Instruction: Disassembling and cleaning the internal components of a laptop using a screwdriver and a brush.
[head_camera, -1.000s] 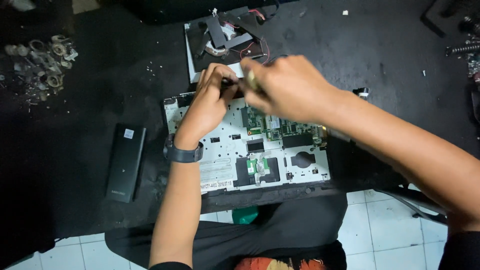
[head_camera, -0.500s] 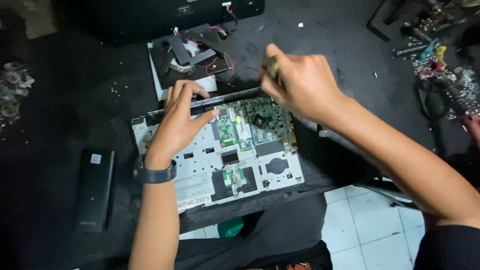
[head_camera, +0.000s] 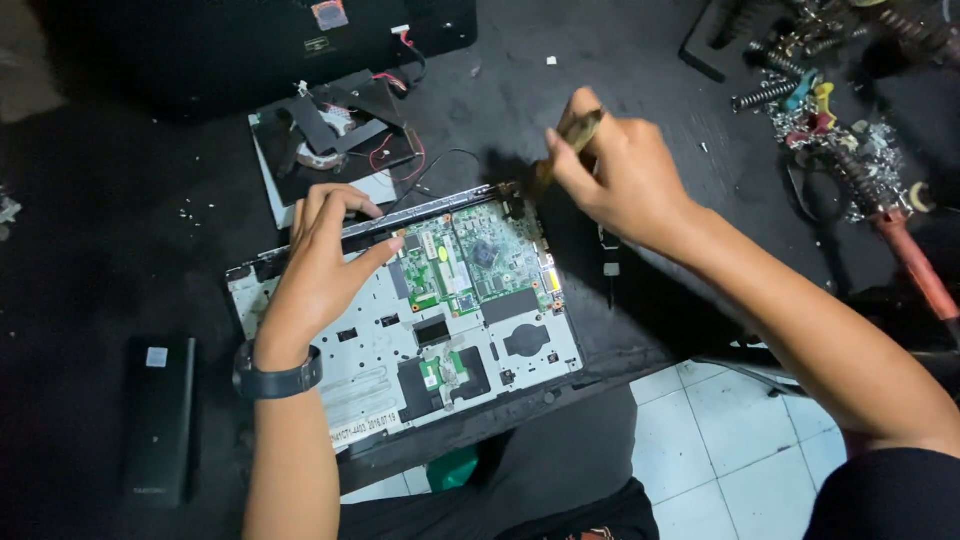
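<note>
Opened laptop base (head_camera: 440, 330), green circuit board (head_camera: 470, 260) exposed, lies at desk's (head_camera: 620, 90) near edge. Left hand (head_camera: 325, 265), fingers spread, presses flat on base's far-left part. Right hand (head_camera: 625, 175) pinches a screwdriver (head_camera: 560, 150), tip at base's far-right corner. Dark slab (head_camera: 158, 420) lies near left; loose tools (head_camera: 830, 130) at far-right corner.

head cam, looks down, close on bench (head_camera: 640, 90)

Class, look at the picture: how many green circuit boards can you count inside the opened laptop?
2. A large green board lies in the laptop near the hinge edge, right of the left hand. A small green board sits nearer the person. That hand may hide more.
</note>
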